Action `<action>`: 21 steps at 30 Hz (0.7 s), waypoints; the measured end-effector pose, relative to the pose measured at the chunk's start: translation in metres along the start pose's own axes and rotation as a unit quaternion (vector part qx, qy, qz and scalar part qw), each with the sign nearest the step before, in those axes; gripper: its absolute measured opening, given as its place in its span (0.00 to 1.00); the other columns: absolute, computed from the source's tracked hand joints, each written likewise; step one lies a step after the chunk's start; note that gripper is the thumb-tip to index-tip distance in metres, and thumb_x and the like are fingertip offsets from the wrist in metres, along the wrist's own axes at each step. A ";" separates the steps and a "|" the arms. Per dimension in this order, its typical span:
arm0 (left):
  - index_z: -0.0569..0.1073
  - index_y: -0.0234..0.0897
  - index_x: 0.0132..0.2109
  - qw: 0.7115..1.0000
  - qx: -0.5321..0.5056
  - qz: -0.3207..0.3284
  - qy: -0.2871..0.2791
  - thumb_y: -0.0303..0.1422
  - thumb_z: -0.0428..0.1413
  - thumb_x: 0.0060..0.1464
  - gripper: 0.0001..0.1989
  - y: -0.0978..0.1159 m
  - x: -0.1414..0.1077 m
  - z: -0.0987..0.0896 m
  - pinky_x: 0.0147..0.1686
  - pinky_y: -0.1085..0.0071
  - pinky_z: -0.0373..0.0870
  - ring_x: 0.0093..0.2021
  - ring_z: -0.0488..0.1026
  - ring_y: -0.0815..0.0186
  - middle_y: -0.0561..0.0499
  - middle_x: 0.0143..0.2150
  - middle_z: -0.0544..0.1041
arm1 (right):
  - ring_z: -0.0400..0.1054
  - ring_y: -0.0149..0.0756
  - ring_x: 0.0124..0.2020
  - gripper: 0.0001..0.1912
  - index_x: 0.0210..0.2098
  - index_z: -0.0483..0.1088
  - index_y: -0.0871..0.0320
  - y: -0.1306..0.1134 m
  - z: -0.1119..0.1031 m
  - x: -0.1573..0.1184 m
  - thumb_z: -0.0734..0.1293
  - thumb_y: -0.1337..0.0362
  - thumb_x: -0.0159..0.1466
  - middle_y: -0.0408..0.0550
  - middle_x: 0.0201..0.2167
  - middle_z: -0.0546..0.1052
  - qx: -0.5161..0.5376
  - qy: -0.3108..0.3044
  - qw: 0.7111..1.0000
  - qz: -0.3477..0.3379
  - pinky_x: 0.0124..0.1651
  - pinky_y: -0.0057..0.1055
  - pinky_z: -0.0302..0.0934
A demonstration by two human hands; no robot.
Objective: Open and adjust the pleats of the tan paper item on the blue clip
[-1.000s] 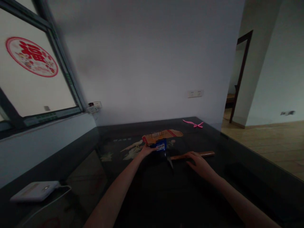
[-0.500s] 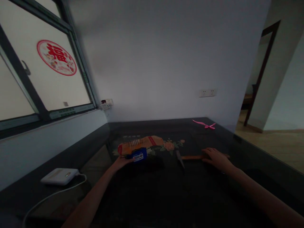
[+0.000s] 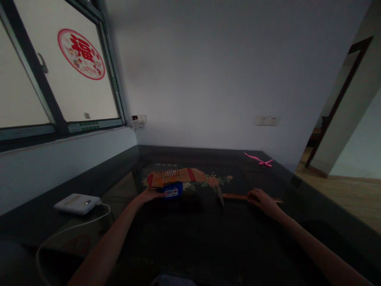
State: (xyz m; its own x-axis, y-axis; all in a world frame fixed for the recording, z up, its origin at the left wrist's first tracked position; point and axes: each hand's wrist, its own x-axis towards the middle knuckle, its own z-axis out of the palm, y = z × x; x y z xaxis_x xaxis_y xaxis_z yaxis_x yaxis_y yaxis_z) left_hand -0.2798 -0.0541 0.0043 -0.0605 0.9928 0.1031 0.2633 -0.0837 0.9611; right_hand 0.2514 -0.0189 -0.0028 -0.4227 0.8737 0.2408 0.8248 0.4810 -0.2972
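Note:
My left hand (image 3: 149, 194) is closed on the left end of a small blue box (image 3: 173, 191) with a white label. A torn strip of orange-brown cardboard (image 3: 195, 174) with red bands lies over the top of this box. Several thin dark nails (image 3: 170, 173) stand in a row on the strip. To the right lies a hammer (image 3: 233, 196) with a wooden handle and a dark metal head pointing toward the box. My right hand (image 3: 263, 200) has its fingers wrapped over the handle's middle; the handle end shows beyond the hand.
The dark glossy table (image 3: 190, 238) bears a printed flower pattern. A white power bank (image 3: 77, 203) with a white cable (image 3: 71, 228) sits at the left. A pink ribbon (image 3: 260, 161) lies at the far right, near the wall sockets (image 3: 267, 120). A window (image 3: 86, 95) is at the left.
My right hand has closed further round the hammer handle, and the hammer has shifted slightly left. My left hand still holds the box. The view has tilted a little.

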 end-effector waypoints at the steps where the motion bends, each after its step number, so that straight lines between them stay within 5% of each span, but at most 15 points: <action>1: 0.74 0.34 0.45 1.000 0.001 0.007 -0.003 0.36 0.69 0.21 0.36 0.000 -0.001 0.000 0.59 0.59 0.56 0.57 0.63 0.53 0.43 0.52 0.72 | 0.64 0.43 0.43 0.11 0.37 0.70 0.56 -0.007 0.003 0.002 0.61 0.57 0.60 0.51 0.39 0.72 -0.005 0.008 1.000 0.005 0.45 0.40 0.59; 11: 0.76 0.34 0.40 0.999 -0.002 0.001 -0.034 0.35 0.69 0.22 0.29 0.003 -0.004 0.005 0.59 0.57 0.56 0.55 0.66 0.52 0.43 0.48 0.75 | 0.64 0.43 0.44 0.12 0.40 0.69 0.57 -0.057 0.032 0.031 0.61 0.58 0.61 0.52 0.40 0.71 -0.062 0.057 0.996 0.039 0.42 0.37 0.59; 21: 0.75 0.34 0.44 0.988 -0.060 -0.003 -0.140 0.24 0.68 0.24 0.31 0.022 -0.027 0.051 0.58 0.58 0.58 0.54 0.68 0.54 0.44 0.49 0.74 | 0.63 0.43 0.44 0.10 0.40 0.69 0.55 -0.063 0.036 0.035 0.60 0.60 0.62 0.51 0.40 0.70 -0.099 0.058 0.991 0.064 0.39 0.35 0.57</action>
State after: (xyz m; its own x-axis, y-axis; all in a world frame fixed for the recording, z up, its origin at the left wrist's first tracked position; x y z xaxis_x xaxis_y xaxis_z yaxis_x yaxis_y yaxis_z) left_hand -0.2230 -0.0783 0.0100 0.2123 0.9765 0.0382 0.1474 -0.0706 0.9866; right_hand 0.1712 -0.0157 -0.0084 -0.2729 0.9068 0.3215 0.9315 0.3325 -0.1473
